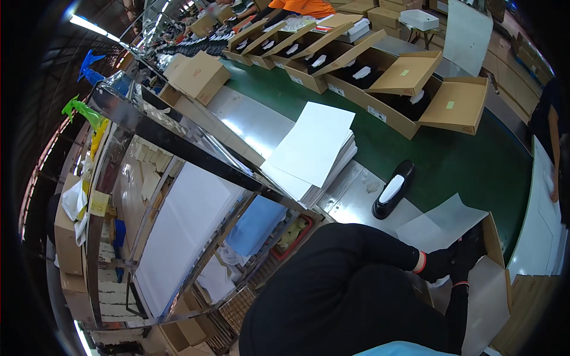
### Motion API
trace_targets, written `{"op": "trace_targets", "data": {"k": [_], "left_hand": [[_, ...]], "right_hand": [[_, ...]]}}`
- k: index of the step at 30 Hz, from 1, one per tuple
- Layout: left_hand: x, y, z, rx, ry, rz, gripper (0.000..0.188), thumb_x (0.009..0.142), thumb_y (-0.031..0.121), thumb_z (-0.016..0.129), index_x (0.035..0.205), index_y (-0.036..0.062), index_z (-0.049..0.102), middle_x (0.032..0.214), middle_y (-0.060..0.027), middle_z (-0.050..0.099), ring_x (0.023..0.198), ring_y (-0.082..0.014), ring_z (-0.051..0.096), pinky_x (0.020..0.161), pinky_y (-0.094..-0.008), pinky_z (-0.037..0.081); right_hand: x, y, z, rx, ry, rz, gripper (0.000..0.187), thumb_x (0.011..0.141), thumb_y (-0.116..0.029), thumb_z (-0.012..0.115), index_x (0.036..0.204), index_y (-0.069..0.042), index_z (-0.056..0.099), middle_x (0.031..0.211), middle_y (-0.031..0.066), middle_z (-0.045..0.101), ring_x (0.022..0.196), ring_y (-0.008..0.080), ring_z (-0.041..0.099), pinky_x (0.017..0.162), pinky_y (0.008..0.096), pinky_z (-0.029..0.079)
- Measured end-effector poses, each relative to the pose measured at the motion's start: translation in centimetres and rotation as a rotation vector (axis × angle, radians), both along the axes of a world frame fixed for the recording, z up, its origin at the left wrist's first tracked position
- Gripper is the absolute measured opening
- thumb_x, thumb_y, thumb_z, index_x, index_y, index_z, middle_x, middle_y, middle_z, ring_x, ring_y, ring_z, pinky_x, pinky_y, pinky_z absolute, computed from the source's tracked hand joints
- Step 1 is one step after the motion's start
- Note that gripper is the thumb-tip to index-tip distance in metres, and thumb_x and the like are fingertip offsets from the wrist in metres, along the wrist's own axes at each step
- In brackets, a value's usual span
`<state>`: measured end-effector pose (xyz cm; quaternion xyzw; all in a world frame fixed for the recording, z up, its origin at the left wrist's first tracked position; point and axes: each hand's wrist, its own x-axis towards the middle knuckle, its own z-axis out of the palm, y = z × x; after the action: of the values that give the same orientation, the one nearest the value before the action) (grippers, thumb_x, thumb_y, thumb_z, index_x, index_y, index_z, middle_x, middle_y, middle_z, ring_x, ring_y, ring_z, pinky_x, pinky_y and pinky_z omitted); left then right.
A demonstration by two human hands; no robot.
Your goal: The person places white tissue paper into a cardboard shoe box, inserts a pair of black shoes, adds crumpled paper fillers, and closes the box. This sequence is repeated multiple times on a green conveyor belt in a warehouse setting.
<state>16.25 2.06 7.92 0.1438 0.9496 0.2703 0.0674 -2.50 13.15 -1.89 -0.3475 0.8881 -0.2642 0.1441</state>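
At the lower right, both my hands wear black gloves and are close together inside an open cardboard shoe box (pixel 502 252). Thin white tissue paper (pixel 442 219) lines the box and spreads past its side. My left hand (pixel 437 265), below a red wristband, is beside my right hand (pixel 464 261), which has a thin bracelet at the wrist. Dark material lies at their fingers; black on black hides its shape and how the fingers are bent. A single black shoe (pixel 394 190) stuffed with white paper lies at the edge of the green belt, apart from my hands.
Beyond the green conveyor belt (pixel 380 139) stands a row of open boxes (pixel 395 115) holding black shoes. A stack of white sheets (pixel 312 145) sits on the metal ledge. Left of me is a metal rack (pixel 148 127) with paper and spray bottles. A closed carton (pixel 202 77) stands farther up.
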Motion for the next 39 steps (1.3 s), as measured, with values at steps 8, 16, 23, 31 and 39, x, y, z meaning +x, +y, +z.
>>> {"op": "trace_targets", "data": {"k": [8, 16, 23, 31, 39], "left_hand": [[-1.6, 1.2, -6.2, -0.519, 0.164, -0.226, 0.026, 0.084, 0.017, 0.051, 0.104, 0.0105, 0.067, 0.107, -0.0111, 0.064, 0.103, -0.0240, 0.060, 0.088, -0.0416, 0.046], [-1.4, 1.6, -7.0, -0.919, 0.300, -0.183, 0.020, 0.081, 0.020, 0.056, 0.089, 0.0132, 0.073, 0.091, -0.0092, 0.070, 0.084, -0.0257, 0.065, 0.073, -0.0389, 0.050], [-1.4, 0.5, -6.7, 0.180, 0.044, 0.473, 0.021, 0.083, 0.017, 0.058, 0.097, 0.0089, 0.070, 0.090, -0.0095, 0.067, 0.080, -0.0236, 0.064, 0.067, -0.0400, 0.048], [5.4, -9.2, -5.6, 0.262, 0.413, 0.975, 0.053, 0.074, 0.009, 0.069, 0.123, 0.0013, 0.048, 0.118, -0.0191, 0.055, 0.102, -0.0354, 0.057, 0.087, -0.0396, 0.047], [8.6, -10.2, -12.4, -0.034, -0.011, 0.913, 0.035, 0.077, 0.014, 0.065, 0.110, 0.0028, 0.058, 0.106, -0.0176, 0.063, 0.103, -0.0321, 0.061, 0.081, -0.0390, 0.049]], "right_hand": [[0.8, -2.1, 1.9, 0.316, 0.604, 0.377, 0.052, 0.093, -0.020, 0.049, 0.142, -0.008, 0.037, 0.142, 0.0192, 0.038, 0.131, 0.0320, 0.037, 0.110, 0.0403, 0.028], [-0.2, -2.3, 1.6, 0.335, 0.558, 0.422, 0.078, 0.076, -0.014, 0.067, 0.145, -0.010, 0.031, 0.144, 0.0187, 0.034, 0.136, 0.0363, 0.029, 0.112, 0.0452, 0.025], [-0.2, -3.1, 2.5, 0.366, 0.514, 0.398, 0.098, 0.063, -0.015, 0.078, 0.147, -0.012, 0.028, 0.143, 0.0174, 0.037, 0.135, 0.0376, 0.030, 0.110, 0.0452, 0.027], [3.9, 5.4, 8.7, -0.035, 0.102, 0.395, 0.081, 0.071, -0.002, 0.069, 0.144, -0.006, 0.033, 0.144, 0.0166, 0.037, 0.135, 0.0348, 0.031, 0.112, 0.0425, 0.025], [5.2, 8.0, 10.3, -0.074, 0.004, 0.275, 0.068, 0.077, -0.002, 0.067, 0.139, -0.002, 0.039, 0.140, 0.0169, 0.042, 0.135, 0.0331, 0.033, 0.111, 0.0412, 0.026]]}}
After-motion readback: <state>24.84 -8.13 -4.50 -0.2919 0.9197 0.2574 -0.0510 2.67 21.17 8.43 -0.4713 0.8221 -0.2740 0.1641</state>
